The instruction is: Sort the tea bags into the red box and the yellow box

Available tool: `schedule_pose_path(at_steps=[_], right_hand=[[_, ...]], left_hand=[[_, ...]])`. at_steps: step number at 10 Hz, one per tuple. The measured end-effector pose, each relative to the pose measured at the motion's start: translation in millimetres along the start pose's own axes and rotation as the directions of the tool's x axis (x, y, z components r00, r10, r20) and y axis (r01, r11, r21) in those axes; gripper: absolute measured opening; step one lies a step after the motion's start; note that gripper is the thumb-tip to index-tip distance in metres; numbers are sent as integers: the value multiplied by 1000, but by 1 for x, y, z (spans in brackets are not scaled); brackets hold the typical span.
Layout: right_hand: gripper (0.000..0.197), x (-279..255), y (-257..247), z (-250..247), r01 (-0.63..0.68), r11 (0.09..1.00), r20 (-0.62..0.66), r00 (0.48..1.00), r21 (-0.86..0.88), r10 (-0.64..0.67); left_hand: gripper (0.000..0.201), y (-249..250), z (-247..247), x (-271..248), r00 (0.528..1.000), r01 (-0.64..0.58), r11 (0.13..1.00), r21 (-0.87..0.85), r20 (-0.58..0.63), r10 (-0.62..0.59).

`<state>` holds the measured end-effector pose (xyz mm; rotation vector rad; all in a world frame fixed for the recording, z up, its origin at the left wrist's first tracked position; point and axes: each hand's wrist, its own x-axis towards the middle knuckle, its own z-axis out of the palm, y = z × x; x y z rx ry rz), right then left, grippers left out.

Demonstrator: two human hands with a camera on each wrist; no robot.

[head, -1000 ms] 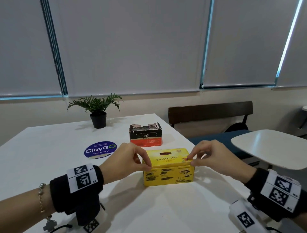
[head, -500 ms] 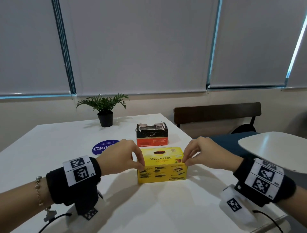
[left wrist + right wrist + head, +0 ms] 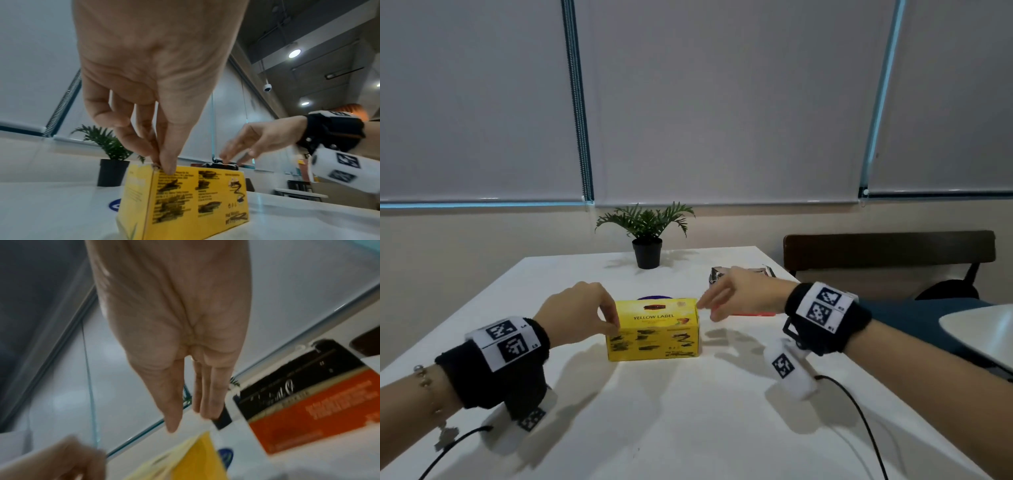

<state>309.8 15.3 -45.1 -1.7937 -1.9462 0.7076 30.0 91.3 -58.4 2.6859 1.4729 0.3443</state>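
The yellow box point(image 3: 654, 329) stands on the white table point(image 3: 688, 411) with its lid down. My left hand point(image 3: 614, 325) pinches its top left corner, thumb on the front face point(image 3: 162, 165). My right hand point(image 3: 705, 308) hovers just off the box's top right corner with straight fingers and holds nothing point(image 3: 185, 418). The red box point(image 3: 751, 312) stands behind it, mostly hidden by that hand. The right wrist view shows its black and orange side point(image 3: 308, 402) and a corner of the yellow box point(image 3: 195, 459). No loose tea bags show.
A potted plant point(image 3: 647, 240) stands at the table's far edge, and a blue round sticker point(image 3: 654, 297) peeks out behind the yellow box. A dark bench point(image 3: 887, 246) and a second white table point(image 3: 979, 329) are on the right. Cables trail from both wrists.
My right hand has let go of the yellow box's top right corner and drawn away with its fingers straightened. The left hand keeps its pinch on the left corner. The head view has swung right.
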Motion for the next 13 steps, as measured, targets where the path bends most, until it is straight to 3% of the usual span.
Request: schedule_pose_path(at_steps=[1, 2, 3, 5, 7, 12, 13], right_hand=[[59, 28, 12, -38, -88, 949, -218, 976, -303, 20], [100, 44, 37, -62, -280, 807, -194, 959, -520, 207], [107, 46, 62, -62, -323, 807, -39, 936, -494, 350], [82, 38, 60, -42, -170, 897, -13, 983, -408, 181], [77, 25, 39, -23, -57, 921, 54, 995, -386, 84], [79, 26, 44, -16, -83, 925, 27, 995, -371, 100], [94, 24, 41, -19, -117, 936, 13, 992, -331, 129]], left_hand=[[11, -11, -1, 5, 1000, 11, 1000, 2, 5, -11], [8, -17, 2, 8, 1000, 20, 998, 66, -7, -20], [8, -25, 5, 8, 999, 46, 992, 118, -25, -43], [5, -33, 5, 9, 997, 76, 989, 124, -27, -73], [7, -26, 7, 15, 997, 70, 990, 124, -50, -65], [8, -29, 6, 13, 998, 29, 998, 59, -49, -26], [14, -36, 2, 11, 998, 16, 998, -63, -58, -20]])
